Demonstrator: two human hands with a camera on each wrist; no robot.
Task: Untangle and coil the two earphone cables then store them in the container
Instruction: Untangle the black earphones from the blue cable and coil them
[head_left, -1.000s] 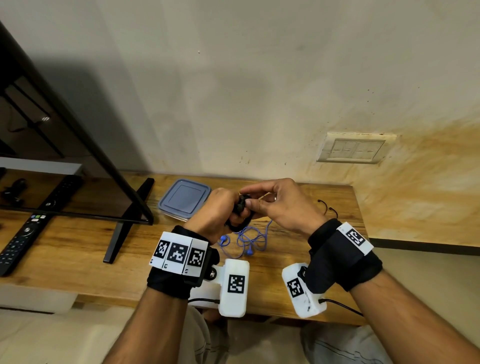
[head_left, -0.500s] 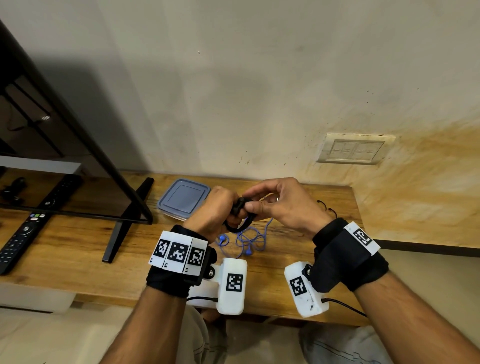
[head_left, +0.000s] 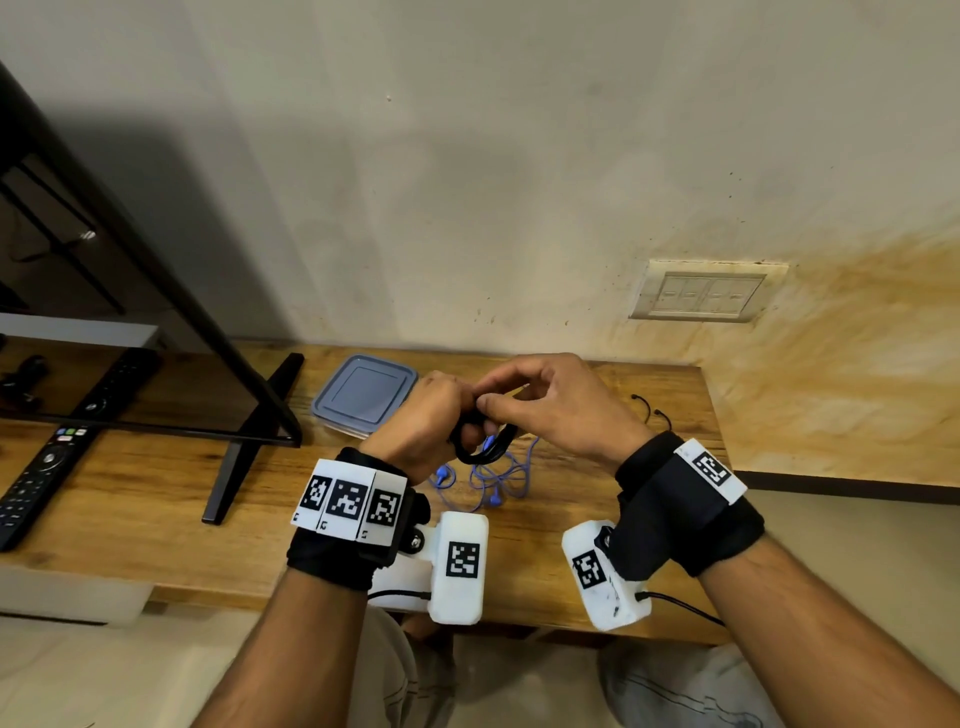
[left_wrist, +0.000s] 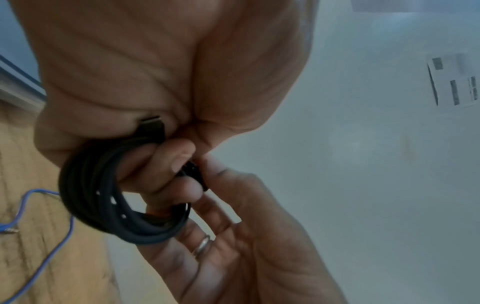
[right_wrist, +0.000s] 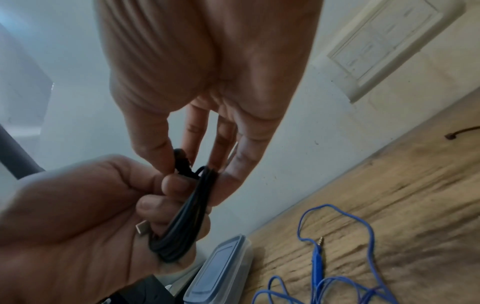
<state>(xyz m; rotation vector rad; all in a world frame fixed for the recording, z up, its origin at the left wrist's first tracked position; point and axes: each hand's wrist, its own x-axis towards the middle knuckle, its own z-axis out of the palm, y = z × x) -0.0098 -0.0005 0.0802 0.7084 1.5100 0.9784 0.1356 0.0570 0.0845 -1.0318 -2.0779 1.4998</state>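
Both hands raised above the wooden tabletop (head_left: 130, 499), close together. Left hand (head_left: 421, 423) clenched around the coiled black earphone cable (head_left: 480, 449), loops wound round its fingers; a metal plug end of the cable pokes out by the palm in the wrist views. Right hand (head_left: 558, 410) pinches a black end piece of that same cable between thumb and fingertips, touching the left fingers; a ring shows on one right finger. Loose blue earphone cable (head_left: 496, 475) lies uncoiled on the table just under the hands, jack visible in the right wrist view (right_wrist: 320, 240). Clear plastic container with grey-blue lid (head_left: 366, 392), lid on, sits on the table beside the left hand, near the wall. Black TV stand leg (head_left: 249, 441) and black remote control (head_left: 41, 478) further left. Beige wall switch plate (head_left: 704, 293) on the right.
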